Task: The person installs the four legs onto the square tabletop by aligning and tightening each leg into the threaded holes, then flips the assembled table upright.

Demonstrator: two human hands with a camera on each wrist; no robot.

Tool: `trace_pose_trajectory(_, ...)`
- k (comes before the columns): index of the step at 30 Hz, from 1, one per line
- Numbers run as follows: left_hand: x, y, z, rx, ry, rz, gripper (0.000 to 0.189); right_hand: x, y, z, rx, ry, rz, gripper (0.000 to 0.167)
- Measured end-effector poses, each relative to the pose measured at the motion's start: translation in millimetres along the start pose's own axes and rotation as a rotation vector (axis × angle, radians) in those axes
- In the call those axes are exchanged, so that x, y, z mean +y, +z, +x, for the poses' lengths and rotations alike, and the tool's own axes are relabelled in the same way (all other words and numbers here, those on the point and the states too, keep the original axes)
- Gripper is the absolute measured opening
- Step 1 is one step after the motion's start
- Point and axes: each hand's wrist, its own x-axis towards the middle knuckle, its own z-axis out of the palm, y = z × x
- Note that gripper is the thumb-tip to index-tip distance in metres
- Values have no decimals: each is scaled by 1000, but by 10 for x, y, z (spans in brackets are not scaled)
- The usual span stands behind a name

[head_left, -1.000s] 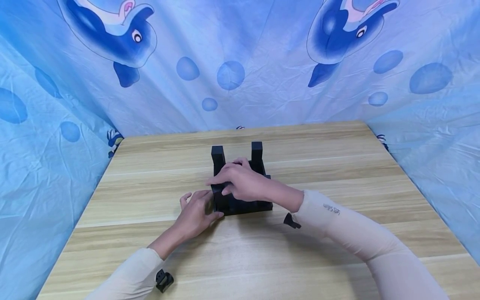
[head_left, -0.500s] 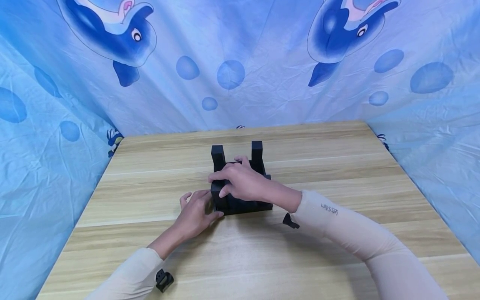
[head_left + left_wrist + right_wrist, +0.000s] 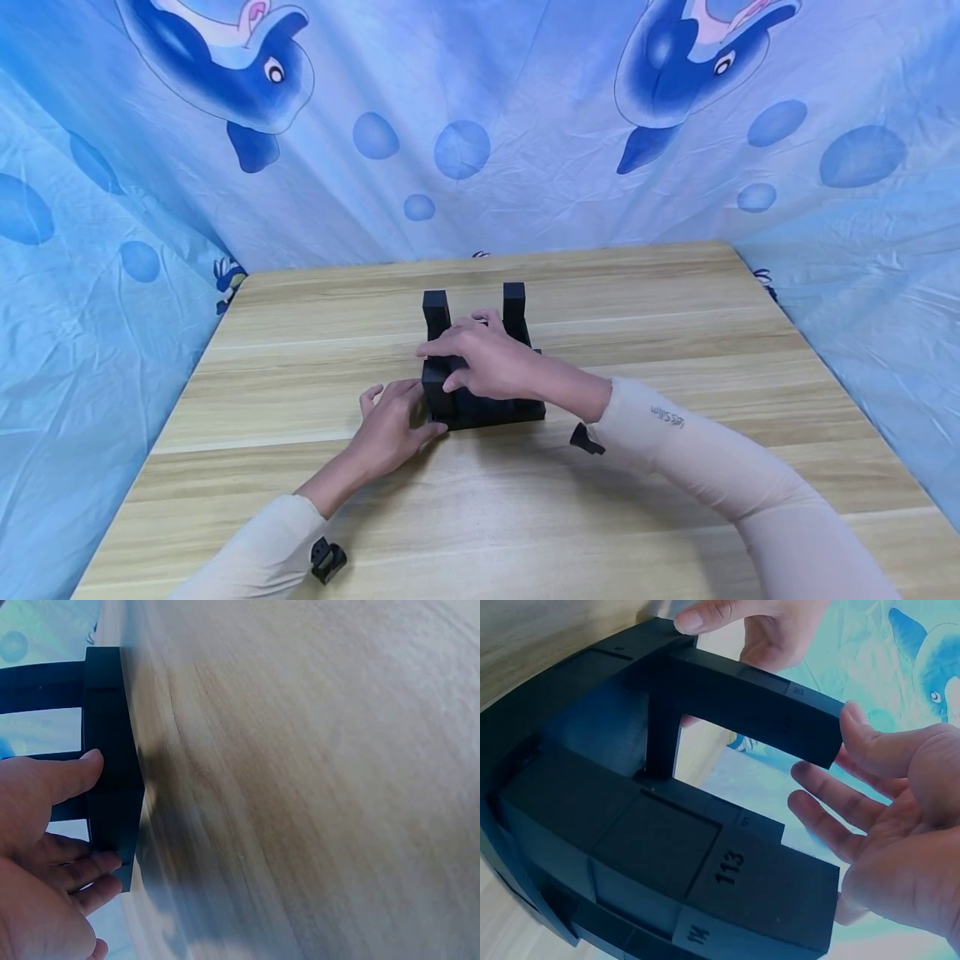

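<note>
A black frame [image 3: 487,412] with several upright posts stands on the wooden table. At its front left corner, my left hand [image 3: 390,429] grips the base, thumb on the front face and fingers along the side. My right hand [image 3: 491,362] reaches over the frame, its thumb and index finger pinching the top of the front left post [image 3: 438,400]. In the right wrist view that post [image 3: 754,701] has the thumb and fingers at its end. A nearer post [image 3: 735,859] bears the raised number 113. From the head, the right hand hides much of the frame's middle.
The light wooden table [image 3: 637,500] extends all around the frame. Two rear posts, left [image 3: 436,308] and right [image 3: 514,302], rise behind the right hand. A blue dolphin-print curtain [image 3: 540,167] encloses the back and sides.
The right hand has shifted very slightly upward and its index finger has lifted a little, so the front left post's top shows more plainly. My left hand and the frame's base stay put.
</note>
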Motion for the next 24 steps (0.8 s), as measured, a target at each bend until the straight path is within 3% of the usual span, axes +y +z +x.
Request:
trace_pose_trajectory(12,-45,-108,6,-21,4,-30,74,104,-151,-132,56,30,-17,50)
trace_pose_trajectory(17,-75,-171,11,11,37,8,73,248,-244,-231,114,15,19,46)
trace_pose_trajectory(24,-114,-221,49,44,53,17,67,468,-357,-373,124,17,52,42)
